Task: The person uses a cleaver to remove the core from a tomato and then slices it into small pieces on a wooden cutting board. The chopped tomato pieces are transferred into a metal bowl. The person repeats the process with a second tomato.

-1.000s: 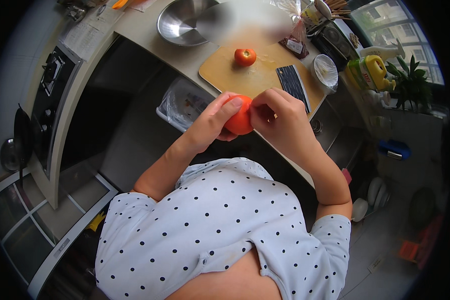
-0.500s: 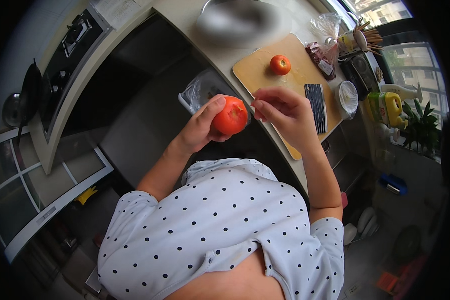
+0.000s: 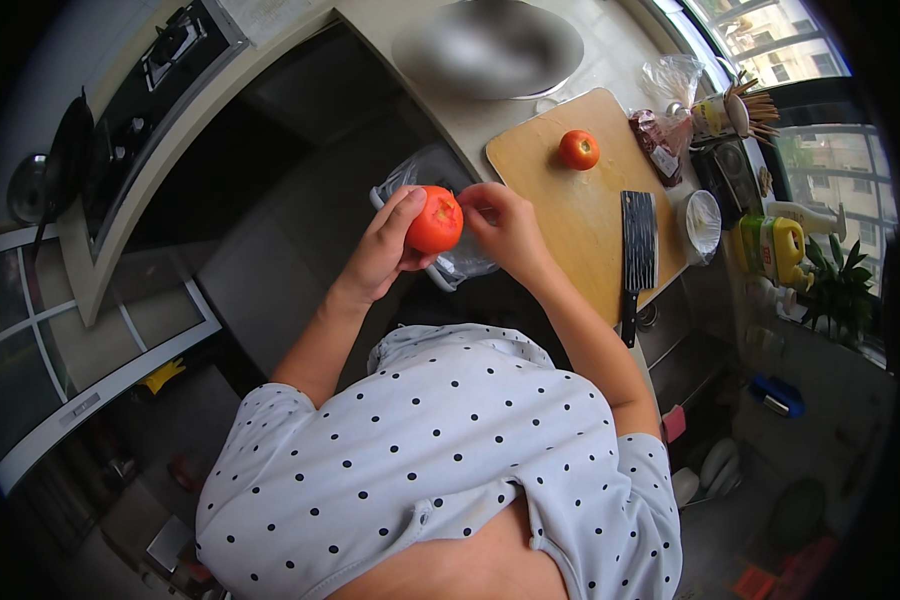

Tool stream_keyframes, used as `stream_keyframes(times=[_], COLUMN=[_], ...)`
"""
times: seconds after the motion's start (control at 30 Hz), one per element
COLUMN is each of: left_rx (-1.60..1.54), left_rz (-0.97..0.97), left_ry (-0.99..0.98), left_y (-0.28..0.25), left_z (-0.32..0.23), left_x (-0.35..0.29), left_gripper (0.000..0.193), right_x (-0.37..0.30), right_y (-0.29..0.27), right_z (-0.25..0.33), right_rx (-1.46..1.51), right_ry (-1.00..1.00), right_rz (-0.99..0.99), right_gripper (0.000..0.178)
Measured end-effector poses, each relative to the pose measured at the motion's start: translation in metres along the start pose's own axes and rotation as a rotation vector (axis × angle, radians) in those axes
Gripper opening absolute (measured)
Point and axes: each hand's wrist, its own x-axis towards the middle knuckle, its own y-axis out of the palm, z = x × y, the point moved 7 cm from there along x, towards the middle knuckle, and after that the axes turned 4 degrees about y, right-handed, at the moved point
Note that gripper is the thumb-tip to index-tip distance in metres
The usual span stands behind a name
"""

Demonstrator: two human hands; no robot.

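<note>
My left hand (image 3: 378,248) is wrapped around a red tomato (image 3: 436,222), whose stem end faces up and to the right. Close against the tomato's right side, my right hand (image 3: 503,222) has its thumb and fingers pinched together. Whatever lies between those fingertips, if anything, is too small to make out. Beneath both hands stands a bin lined with a clear plastic bag (image 3: 462,262). On the counter to the right, a second tomato (image 3: 579,150) rests on a wooden cutting board (image 3: 545,205). A cleaver (image 3: 638,245) with a dark patterned blade lies along the board's right side.
A large metal bowl (image 3: 488,50), blurred, sits on the counter (image 3: 385,22) beyond the board. Right of the board are a bag-covered white bowl (image 3: 700,228), a dark red package (image 3: 658,148) and a yellow jug (image 3: 785,248). A stove (image 3: 165,60) is at far left.
My right hand has moved left from the board's edge to the tomato. The tomato and my left hand have shifted slightly left. The cleaver's handle, hidden before by my right arm, now shows.
</note>
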Motion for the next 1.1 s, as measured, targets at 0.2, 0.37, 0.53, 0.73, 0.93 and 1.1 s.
stream_keyframes(times=[0.2, 0.37, 0.53, 0.73, 0.93, 1.1], left_rx=[0.101, 0.139, 0.2, 0.285, 0.174, 0.061], left_rz=[-0.052, -0.031, 0.019, 0.14, 0.262, 0.185], left_ry=[0.041, 0.082, 0.05, -0.039, -0.075, -0.032], left_y=[0.008, 0.022, 0.025, 0.027, 0.022, 0.014], left_z=[-0.001, -0.004, -0.001, -0.009, -0.008, -0.001], left_x=[0.002, 0.005, 0.008, 0.011, 0.011, 0.01], left_gripper=[0.036, 0.034, 0.032, 0.036, 0.042, 0.044], right_x=[-0.017, -0.025, -0.026, -0.02, -0.013, -0.006], right_y=[-0.021, -0.021, -0.026, -0.039, -0.044, -0.041], right_z=[0.1, 0.101, 0.094, 0.09, 0.078, 0.06], right_rx=[-0.289, -0.491, -0.494, -0.308, -0.201, -0.093], right_ry=[-0.273, -0.353, -0.308, -0.195, -0.059, 0.054], right_rz=[-0.032, -0.096, -0.083, -0.055, -0.07, -0.165], right_gripper=[0.013, 0.006, 0.009, 0.009, 0.008, 0.01])
